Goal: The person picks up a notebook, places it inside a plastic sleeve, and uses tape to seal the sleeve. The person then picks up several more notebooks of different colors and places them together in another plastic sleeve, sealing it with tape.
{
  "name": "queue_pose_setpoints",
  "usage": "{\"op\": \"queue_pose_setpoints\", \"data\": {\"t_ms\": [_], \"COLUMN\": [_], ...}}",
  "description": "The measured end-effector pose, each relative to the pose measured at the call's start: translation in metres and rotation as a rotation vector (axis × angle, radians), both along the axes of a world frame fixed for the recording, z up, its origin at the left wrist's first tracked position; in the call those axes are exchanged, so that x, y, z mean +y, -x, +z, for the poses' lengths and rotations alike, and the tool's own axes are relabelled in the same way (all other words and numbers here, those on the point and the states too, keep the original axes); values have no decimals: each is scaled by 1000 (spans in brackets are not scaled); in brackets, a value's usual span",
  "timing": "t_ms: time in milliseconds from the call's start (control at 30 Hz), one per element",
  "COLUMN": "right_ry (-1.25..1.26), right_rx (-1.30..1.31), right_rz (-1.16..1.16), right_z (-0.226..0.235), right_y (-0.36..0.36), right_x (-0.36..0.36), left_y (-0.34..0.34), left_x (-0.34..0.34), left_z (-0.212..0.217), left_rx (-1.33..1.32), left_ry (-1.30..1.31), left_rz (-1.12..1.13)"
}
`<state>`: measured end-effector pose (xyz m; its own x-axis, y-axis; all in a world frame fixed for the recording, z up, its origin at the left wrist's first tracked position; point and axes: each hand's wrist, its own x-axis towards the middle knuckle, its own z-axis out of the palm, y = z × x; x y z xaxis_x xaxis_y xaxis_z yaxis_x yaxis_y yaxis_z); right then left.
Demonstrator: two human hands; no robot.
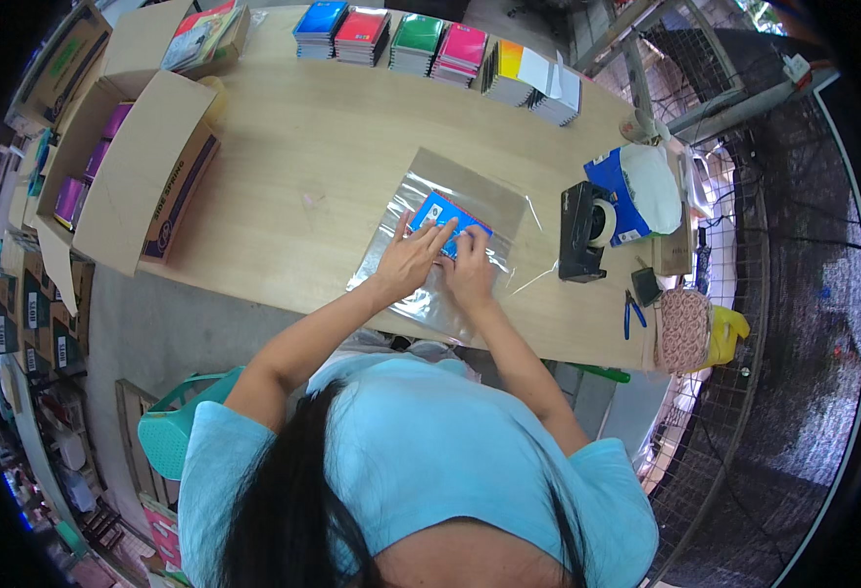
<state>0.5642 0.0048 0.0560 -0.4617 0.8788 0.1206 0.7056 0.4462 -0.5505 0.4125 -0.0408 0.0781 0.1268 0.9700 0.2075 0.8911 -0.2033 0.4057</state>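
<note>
A small blue spiral notebook [430, 213] lies on a sheet or bag of clear plastic [470, 176] on the table in front of me. My left hand [413, 263] rests on the notebook's left and lower part, its fingers stretched out and spread. Beside it, my right hand [468, 272] has its fingers bent over the notebook's lower right edge, gripping there. Both hands cover much of the cover. The clear plastic reaches out beyond the notebook on all sides and runs under my wrists.
Stacks of coloured notebooks [362, 34] line the far edge. An open cardboard box [146, 167] stands left. At right are a black tape dispenser [579, 233], a blue and white package [636, 191], blue-handled pliers [633, 314] and a pink woven item [682, 331].
</note>
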Motion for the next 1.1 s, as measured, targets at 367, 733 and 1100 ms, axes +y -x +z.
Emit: {"op": "queue_pose_setpoints", "data": {"t_ms": [367, 733, 1100], "right_ry": [-300, 738, 1167], "right_rx": [519, 487, 1794], "right_rz": [-178, -751, -885], "right_z": [3, 9, -65], "right_y": [-106, -282, -198], "right_x": [56, 144, 47], "left_y": [-7, -14, -11], "left_x": [-3, -1, -4], "left_z": [-11, 0, -3], "left_rx": [117, 152, 192], "left_ry": [-73, -60, -11], "left_rz": [-18, -41, 24]}}
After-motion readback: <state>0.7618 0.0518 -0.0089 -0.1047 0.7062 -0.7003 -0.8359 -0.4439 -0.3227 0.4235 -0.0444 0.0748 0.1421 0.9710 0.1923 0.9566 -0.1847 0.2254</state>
